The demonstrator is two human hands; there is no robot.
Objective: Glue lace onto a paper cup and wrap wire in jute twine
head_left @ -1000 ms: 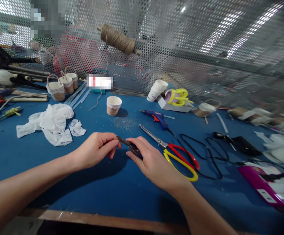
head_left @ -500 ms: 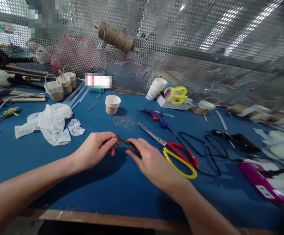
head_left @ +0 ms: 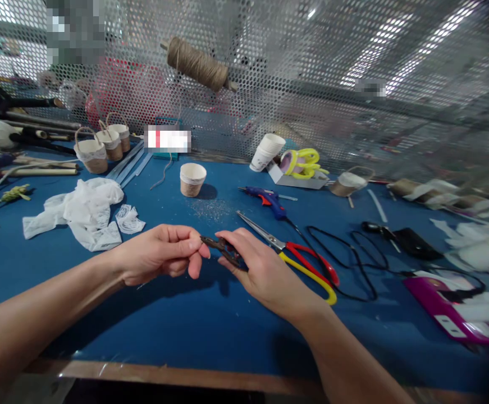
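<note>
My right hand is closed around the handles of small dark pliers, whose jaws point left. At their tip my left hand pinches with thumb and forefinger; whatever lies in that pinch is too small to make out. Beyond the hands stands a small paper cup with a brown wrap and a white lace rim. Small pale specks are scattered on the blue table just in front of it. Large scissors with one red and one yellow handle lie partly behind my right hand.
A blue glue gun lies behind the scissors, its black cord looping right to a purple power strip. White lace is heaped at left, near handled cups. Stacked white cups lean at the back, below a twine spool.
The pliers' handles look wider apart, and their jaws have shifted slightly at my left fingertips. My left hand has turned a little, with its lower fingers showing more. The view moved slightly.
</note>
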